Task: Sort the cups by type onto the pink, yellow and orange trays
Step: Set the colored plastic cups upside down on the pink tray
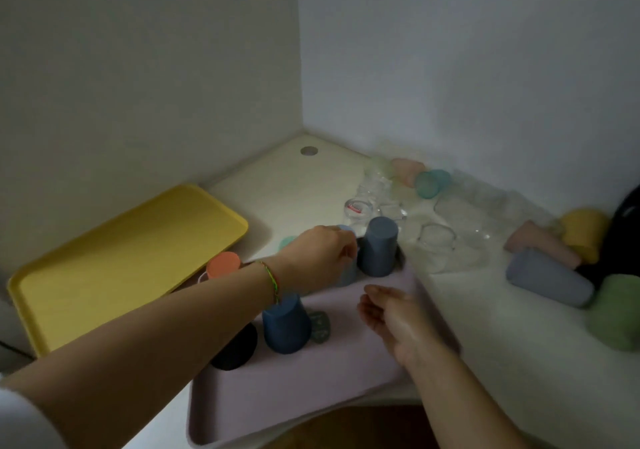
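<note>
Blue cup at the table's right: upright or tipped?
Tipped. The blue cup lies on its side on the table, beside a pink cup also lying down.

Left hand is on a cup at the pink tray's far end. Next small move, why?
Probably release it: the left hand grips a pale blue cup that seems to stand upside down on the pink tray, beside a similar blue-grey cup. The right hand is free.
</note>
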